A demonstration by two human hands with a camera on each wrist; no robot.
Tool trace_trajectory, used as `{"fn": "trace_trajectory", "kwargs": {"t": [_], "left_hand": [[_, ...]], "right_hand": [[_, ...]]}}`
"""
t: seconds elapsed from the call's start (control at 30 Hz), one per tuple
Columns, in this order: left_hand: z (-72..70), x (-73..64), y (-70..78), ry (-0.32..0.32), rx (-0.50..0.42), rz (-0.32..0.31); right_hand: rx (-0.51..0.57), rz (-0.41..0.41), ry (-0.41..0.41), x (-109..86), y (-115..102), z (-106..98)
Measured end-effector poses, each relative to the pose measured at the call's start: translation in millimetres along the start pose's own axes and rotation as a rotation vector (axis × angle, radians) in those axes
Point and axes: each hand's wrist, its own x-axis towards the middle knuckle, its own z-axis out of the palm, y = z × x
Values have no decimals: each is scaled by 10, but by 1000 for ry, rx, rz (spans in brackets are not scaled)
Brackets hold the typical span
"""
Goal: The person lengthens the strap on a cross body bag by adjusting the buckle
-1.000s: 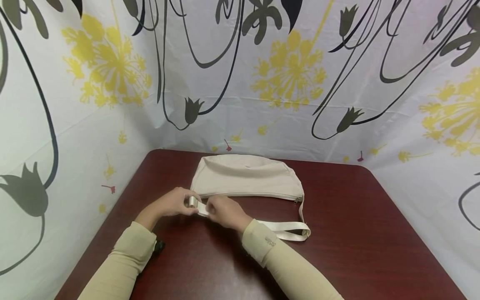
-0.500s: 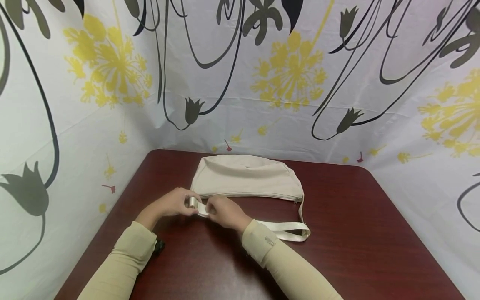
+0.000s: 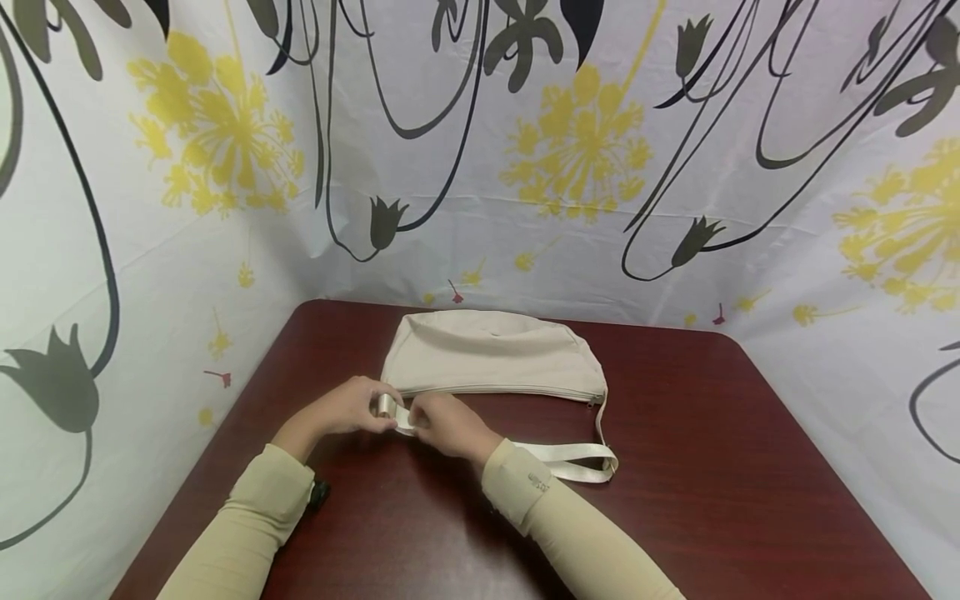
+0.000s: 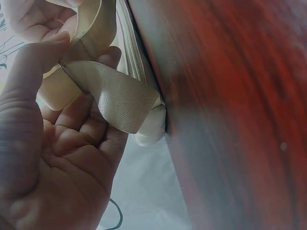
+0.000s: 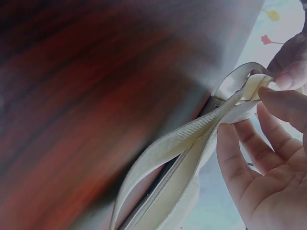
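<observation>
Where the cream strap [image 4: 122,98] loops in front of the bag [image 3: 495,354], I have the left hand [image 3: 348,406] pinching it by the slider [image 4: 73,78] and the right hand's [image 3: 450,422] fingers pinching it just beside. The bag lies on the red-brown bench [image 3: 690,433], before flowered cloth [image 3: 465,179].

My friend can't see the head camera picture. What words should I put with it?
A person's left hand and right hand hold a cream strap just in front of a cream zippered bag. The bag lies on a reddish-brown table, with a flowery white backdrop behind.
</observation>
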Motion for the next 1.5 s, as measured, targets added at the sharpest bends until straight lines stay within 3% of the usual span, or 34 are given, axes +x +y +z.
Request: {"fn": "trace_trajectory", "kwargs": {"t": [0.67, 1.13, 1.3, 1.5], "left_hand": [[1, -12, 16, -12, -20, -17], [-13, -28, 9, 3, -12, -18], [-11, -28, -6, 1, -4, -32], [-8, -29, 2, 2, 2, -33]], "right_hand": [[-1, -31, 21, 28, -36, -3], [-59, 119, -39, -25, -18, -8], [-106, 115, -35, -29, 13, 10], [-70, 95, -19, -31, 29, 24]]}}
